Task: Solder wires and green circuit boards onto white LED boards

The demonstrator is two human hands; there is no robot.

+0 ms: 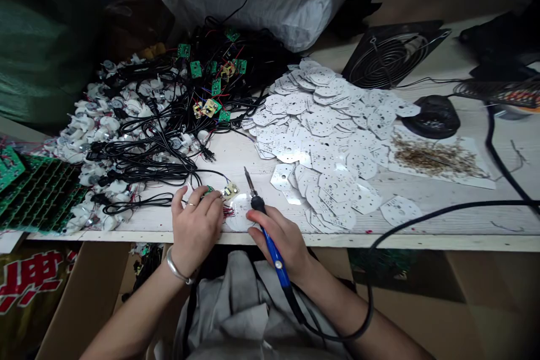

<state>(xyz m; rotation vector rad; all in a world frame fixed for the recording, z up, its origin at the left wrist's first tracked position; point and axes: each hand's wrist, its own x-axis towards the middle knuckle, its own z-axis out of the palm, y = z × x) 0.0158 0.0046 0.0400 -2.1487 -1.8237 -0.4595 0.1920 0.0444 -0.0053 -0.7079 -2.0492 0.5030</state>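
Note:
My right hand is wrapped round the blue handle of a soldering iron, whose metal tip points up and away over the bench. My left hand rests at the bench's front edge with its fingers bent over a small green circuit board; most of what lies under them is hidden. Just right of those fingers sits a small yellowish board with a black cable running to it. Red wires stick out beside the fingertips, above a white disc-like plate between my hands.
White plates are heaped right of centre. Black cables, white parts and green boards crowd the left. A fan stands behind, and brown residue covers a sheet. The iron's black cord crosses the right side.

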